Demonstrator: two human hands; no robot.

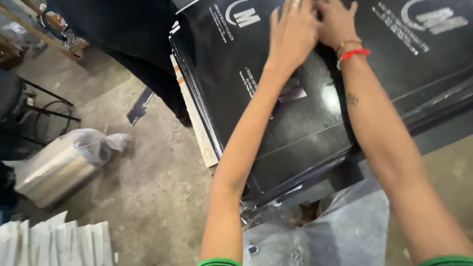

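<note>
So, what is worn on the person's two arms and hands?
Both arms are bare up to short green sleeve edges. The right hand has a red thread band and a thin gold-coloured bangle at its wrist, plus a small dark forearm mark. The left hand wears nothing.

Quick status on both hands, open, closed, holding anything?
Left hand: open, fingers spread, palm flat on the black sheet, gripping nothing.
Right hand: on the same sheet beside the left; fingers partly hidden, so grip cannot be told.

Glossy black sheet (295, 123), white print; red wristband (355, 53)
</note>
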